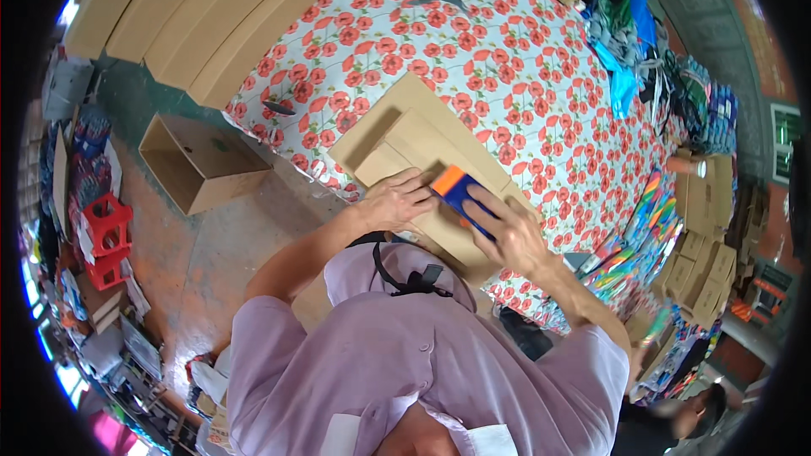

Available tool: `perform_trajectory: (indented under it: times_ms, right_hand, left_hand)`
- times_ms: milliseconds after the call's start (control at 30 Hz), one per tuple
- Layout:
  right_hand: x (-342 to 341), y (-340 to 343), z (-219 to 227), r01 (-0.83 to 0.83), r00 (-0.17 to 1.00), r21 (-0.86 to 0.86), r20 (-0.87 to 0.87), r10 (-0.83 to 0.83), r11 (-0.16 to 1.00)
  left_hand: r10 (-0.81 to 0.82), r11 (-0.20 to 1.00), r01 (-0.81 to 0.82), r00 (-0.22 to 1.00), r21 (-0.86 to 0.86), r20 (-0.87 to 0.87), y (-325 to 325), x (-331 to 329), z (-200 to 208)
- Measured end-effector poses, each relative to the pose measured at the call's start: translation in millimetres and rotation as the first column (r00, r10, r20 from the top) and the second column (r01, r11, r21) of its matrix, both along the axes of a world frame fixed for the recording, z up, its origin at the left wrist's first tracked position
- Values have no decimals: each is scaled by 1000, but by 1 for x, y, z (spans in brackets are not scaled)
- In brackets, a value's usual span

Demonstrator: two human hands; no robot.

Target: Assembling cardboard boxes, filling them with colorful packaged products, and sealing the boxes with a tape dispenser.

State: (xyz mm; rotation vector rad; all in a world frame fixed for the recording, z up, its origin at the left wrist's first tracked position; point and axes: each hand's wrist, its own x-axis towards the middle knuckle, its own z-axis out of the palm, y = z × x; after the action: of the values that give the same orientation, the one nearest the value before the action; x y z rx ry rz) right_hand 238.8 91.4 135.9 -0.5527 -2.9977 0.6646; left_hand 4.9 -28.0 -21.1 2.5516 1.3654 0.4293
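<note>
**Both hands on a small box at the near edge of the flowered table**

The left hand (397, 200) lies flat, fingers spread and pressing down, on a stack of flat cardboard sheets (418, 148) that sits at the near edge of the table (507, 59), which is covered by a cloth printed with red poppies. The right hand (511, 232) is closed around a small blue box with an orange end (456, 190), thumb on one side and fingers over the top. The box rests on the cardboard, just beside the left hand's fingertips and perhaps touching them; the view is too small to be sure. The two hands are close together but not joined.

At the far left corner of the table, long brown cartons (182, 13) lie side by side, running over the edge. A heap of blue and green fabric and bags (625, 29) fills the far right part of the table. Along the right edge, bright multicoloured packs (655, 219) hang or lean, with stacked small cardboard boxes (705, 241) beyond them.

On the floor to the left of the table stands an open, tilted cardboard box (198, 165). Further left are red plastic crates (106, 236). The person wears a lilac shirt (422, 371) with a dark strap across the chest.
</note>
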Motion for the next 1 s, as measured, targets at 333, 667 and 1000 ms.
perform_trajectory:
  times_ms: [333, 667, 1000]
  right_hand:
    - [79, -14, -44, 61, 997, -12, -43, -62, 998]
    - [136, -15, -38, 75, 997, -69, -7, -76, 995]
    - [285, -51, -51, 200, 980, -100, 31, -198, 975]
  left_hand:
    - [133, 990, -131, 989, 43, -67, -18, 26, 12]
    - [-109, 994, 109, 993, -14, 44, 8, 32, 7]
    - [-221, 974, 216, 973, -70, -64, 27, 116, 28]
